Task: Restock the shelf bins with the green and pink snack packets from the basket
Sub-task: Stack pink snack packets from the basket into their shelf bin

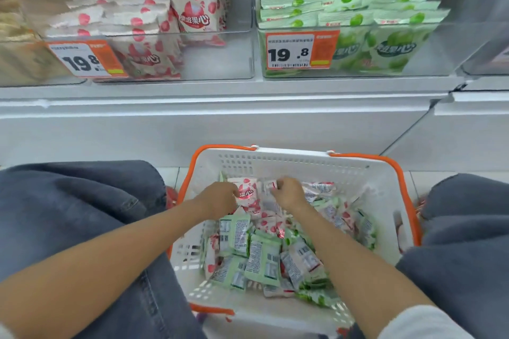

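The basket (289, 158), white with orange handles, stands on the floor at 6 o'clock, between the left knee (82, 201) and the right knee (468, 215). It holds a loose mixed heap of green packets (261, 259) and pink packets (271, 224), many lying back side up.

Left hand (220, 199): inside the basket, at the 10 o'clock side of the heap. Its fingers are curled round the upright pink packet (247, 192), which stands near the far wall with its printed face toward the camera.

Right hand (289, 192): inside the basket, just beside the left hand, at its 3 o'clock. Its fingers are curled down onto a second packet (268, 186), white with a little red. They appear to pinch its top edge, but the hand hides the contact.

The shelf (220, 110) runs across the frame above the basket. Two clear bins stand on it side by side.
- Pink bin (220, 60), at 11 o'clock: shelved pink stock (195, 12) is stacked in its left and rear part.
- Green bin (440, 52), at 1 o'clock: shelved green stock (347, 0) fills it in rows.

Each bin front carries an orange-and-white label reading 19.8: the left tag (85, 59) and the right tag (300, 49).
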{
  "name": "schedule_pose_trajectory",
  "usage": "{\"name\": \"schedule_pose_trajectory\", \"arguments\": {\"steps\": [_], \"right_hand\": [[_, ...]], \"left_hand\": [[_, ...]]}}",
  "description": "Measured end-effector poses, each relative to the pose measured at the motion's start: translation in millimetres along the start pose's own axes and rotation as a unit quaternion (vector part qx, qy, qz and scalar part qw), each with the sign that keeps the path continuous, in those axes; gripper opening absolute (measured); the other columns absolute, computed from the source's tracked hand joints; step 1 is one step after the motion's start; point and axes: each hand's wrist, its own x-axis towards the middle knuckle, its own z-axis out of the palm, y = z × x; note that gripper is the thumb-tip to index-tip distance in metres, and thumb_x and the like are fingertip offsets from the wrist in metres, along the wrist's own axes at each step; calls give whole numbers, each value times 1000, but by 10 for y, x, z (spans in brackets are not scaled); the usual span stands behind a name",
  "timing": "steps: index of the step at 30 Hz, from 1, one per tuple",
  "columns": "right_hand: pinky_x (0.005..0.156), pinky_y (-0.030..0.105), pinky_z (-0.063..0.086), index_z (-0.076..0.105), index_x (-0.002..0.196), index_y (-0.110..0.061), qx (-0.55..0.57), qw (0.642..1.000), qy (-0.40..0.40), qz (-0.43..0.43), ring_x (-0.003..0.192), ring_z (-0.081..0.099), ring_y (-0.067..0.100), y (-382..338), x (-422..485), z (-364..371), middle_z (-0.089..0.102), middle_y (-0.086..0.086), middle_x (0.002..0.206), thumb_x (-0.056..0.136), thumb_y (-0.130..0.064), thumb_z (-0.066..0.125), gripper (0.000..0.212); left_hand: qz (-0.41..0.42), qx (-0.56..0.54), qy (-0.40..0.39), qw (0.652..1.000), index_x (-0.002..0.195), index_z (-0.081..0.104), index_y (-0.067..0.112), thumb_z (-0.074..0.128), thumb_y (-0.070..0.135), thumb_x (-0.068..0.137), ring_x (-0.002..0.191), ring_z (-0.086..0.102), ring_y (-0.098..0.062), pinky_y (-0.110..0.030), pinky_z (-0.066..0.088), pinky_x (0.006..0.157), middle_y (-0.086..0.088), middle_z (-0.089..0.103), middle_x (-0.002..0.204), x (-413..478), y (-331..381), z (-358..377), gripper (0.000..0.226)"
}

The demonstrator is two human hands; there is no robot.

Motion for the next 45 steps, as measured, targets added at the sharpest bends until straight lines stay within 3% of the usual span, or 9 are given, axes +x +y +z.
{"name": "schedule_pose_trajectory", "arguments": {"steps": [4, 8, 11, 16, 19, 26, 32, 40, 45], "right_hand": [[71, 38, 59, 54, 68, -10, 242, 966, -32, 82, 68, 66, 25, -560, -60, -532, 62, 12, 73, 83, 0, 59, 19], [52, 22, 49, 63, 83, 0, 262, 960, -64, 69, 52, 59, 18, -997, -302, -1125, 63, 11, 66, 96, -36, 53, 39], [74, 28, 47, 66, 105, -7, 182, 982, -45, -35, 76, 56, 18, -1232, -419, -1486, 61, 7, 89, 93, -52, 51, 49], [82, 28, 56, 61, 118, -1, 202, 958, -144, -141, 91, 66, 20, -1737, -607, -1753, 70, 13, 108, 86, -9, 71, 35], [72, 28, 60, 61, 105, 2, 220, 956, -94, -170, 82, 69, 24, -2133, -711, -1834, 70, 17, 98, 83, 5, 69, 24], [80, 39, 59, 60, 89, -3, 213, 940, 117, -239, 86, 72, 21, -2984, -452, -2201, 72, 15, 99, 80, 0, 75, 18], [65, 24, 40, 55, 69, -17, -46, 961, 203, -183, 79, 57, 17, -3288, 111, -2065, 61, 3, 82, 77, -6, 71, 20], [77, 26, 46, 59, 117, 0, -58, 986, 134, -81, 95, 59, 21, -3270, 481, -1835, 61, 7, 106, 90, -22, 66, 35], [94, 37, 52, 59, 118, -4, 18, 993, 90, -70, 107, 63, 27, -3283, 529, -1777, 64, 10, 118, 78, -13, 78, 45]], "left_hand": [[95, -120, 65, 986, 150, 30, 13, 75, 30, 85, 138, 37, -21, -31, 32, 111, -1, 38, 150, -80, 183, -71, 81], [112, -308, 175, 928, 129, 53, 12, 68, 26, 91, 98, 63, -15, -22, 53, 78, -2, 66, 117, -101, 278, -314, 43], [146, -410, 153, 887, 122, 57, 15, 59, 26, 97, 84, 64, 0, -20, 54, 82, 6, 68, 104, -235, 336, -699, 28], [184, -449, 196, 852, 92, 69, 13, 43, 41, 102, 61, 66, -8, -18, 52, 63, 0, 71, 75, -539, 368, -1329, 39], [207, -332, 342, 854, 68, 57, 28, 38, 41, 103, 58, 56, 0, -24, 41, 60, 11, 60, 63, -624, 266, -1737, 42], [132, -100, 583, 796, 82, 56, 19, 16, 60, 97, 73, 54, -19, -35, 36, 62, 4, 57, 74, -590, -55, -2703, 59], [8, 74, 572, 817, 79, 55, 17, 18, 51, 99, 86, 58, -28, -45, 35, 94, -6, 66, 84, -195, -472, -2743, 54], [-6, 97, 571, 815, 92, 64, 17, 16, 47, 98, 86, 59, -26, -43, 34, 91, -5, 69, 90, -140, -477, -2740, 57], [-4, 98, 566, 819, 104, 66, 18, 9, 50, 96, 94, 60, -25, -42, 31, 92, -3, 70, 99, -122, -483, -2731, 65]]}}
